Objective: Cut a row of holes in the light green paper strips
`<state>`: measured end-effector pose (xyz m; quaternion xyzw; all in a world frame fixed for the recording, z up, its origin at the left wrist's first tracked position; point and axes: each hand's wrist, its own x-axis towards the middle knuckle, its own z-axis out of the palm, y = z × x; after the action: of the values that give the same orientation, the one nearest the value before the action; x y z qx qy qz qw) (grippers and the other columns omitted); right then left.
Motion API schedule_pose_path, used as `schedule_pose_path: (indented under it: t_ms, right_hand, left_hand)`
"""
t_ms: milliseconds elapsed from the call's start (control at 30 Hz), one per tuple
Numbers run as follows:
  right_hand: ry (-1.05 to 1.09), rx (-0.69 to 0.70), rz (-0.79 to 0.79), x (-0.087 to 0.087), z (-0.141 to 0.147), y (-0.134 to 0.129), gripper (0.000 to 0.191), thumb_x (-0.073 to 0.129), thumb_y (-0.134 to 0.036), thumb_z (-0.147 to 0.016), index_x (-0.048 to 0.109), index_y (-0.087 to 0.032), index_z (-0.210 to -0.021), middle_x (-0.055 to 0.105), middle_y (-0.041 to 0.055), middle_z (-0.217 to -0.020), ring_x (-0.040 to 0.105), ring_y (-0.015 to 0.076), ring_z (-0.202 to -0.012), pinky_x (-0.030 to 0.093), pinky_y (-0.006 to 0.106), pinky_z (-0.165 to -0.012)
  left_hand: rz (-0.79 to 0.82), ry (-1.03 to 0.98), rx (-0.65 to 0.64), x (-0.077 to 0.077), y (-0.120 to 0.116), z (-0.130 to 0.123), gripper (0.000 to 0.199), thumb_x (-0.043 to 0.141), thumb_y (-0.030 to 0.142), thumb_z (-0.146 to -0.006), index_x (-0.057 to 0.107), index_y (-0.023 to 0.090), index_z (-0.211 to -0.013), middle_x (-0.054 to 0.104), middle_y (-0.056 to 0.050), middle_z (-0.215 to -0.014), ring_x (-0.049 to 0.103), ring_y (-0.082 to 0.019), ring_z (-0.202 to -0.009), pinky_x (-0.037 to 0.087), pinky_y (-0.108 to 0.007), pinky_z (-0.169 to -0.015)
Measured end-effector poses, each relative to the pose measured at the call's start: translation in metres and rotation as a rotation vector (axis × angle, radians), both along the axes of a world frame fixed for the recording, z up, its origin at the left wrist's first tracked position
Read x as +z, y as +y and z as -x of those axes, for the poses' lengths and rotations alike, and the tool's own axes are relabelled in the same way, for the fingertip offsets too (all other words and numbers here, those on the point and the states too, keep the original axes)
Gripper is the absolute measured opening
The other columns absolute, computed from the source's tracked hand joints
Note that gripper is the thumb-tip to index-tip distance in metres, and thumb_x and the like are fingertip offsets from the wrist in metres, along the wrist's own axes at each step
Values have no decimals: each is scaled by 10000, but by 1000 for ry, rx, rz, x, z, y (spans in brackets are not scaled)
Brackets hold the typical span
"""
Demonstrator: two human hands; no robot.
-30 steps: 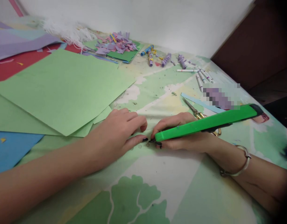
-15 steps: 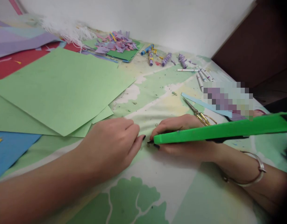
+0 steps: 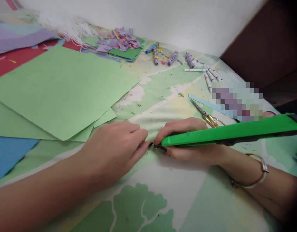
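My left hand (image 3: 116, 146) rests curled on the patterned tablecloth. Its thumb and bent forefinger are pressed together, and whatever they pinch is too small to make out. Just right of them, my right hand (image 3: 187, 129) is closed behind a long, flat, bright green tool (image 3: 223, 130) with a dark underside. The tool runs from my right fingertips to the picture's right edge; its exact kind is unclear. A small dark piece (image 3: 159, 148) shows at the fingertips near its end. Gold-handled scissors (image 3: 207, 117) lie behind my right hand.
Green paper sheets (image 3: 66, 93) and a blue sheet (image 3: 14, 158) cover the left. Cut paper scraps (image 3: 121, 40) are heaped at the back, near white stringy material (image 3: 63, 29). Rolled paper tubes (image 3: 173, 58), white markers (image 3: 208, 82) and a light blue strip (image 3: 206, 103) lie to the right.
My left hand has moved slightly right, bringing its thumb closer to my right fingertips. The green tool's near end has shifted a little right and up. The view has tilted slightly.
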<state>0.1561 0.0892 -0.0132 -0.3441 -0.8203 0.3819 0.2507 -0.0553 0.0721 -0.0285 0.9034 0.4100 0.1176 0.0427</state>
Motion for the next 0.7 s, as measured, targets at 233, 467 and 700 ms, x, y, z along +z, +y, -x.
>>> schedule_pose_path:
  t_ms: [233,467,700]
  right_hand:
    - [9,11,-6,0,-1,1,313,574,17,-636,724,-177,-831,692,-53,-741,598,43,-629,463,74,-591]
    - [-25,1,41,5,0,2,308,564,13,-629,726,-168,-819,694,-43,-726,589,52,-595,466,91,-554]
    - [-62,14,-63,8,1,-1,252,566,-15,-655,719,-154,-801,692,-2,-719,606,95,-639,486,167,-608]
  left_hand:
    - [-56,-18,1,-7,0,0,310,317,304,-937,437,205,-668,468,5,-628,444,-177,-599,251,-300,-549]
    - [-87,-47,-5,-11,-1,2,303,330,287,-944,443,201,-676,456,9,-643,452,-168,-607,290,-305,-548]
    - [-337,104,24,1,-14,-4,210,449,173,-864,545,171,-677,484,-34,-661,461,-177,-634,359,-302,-530]
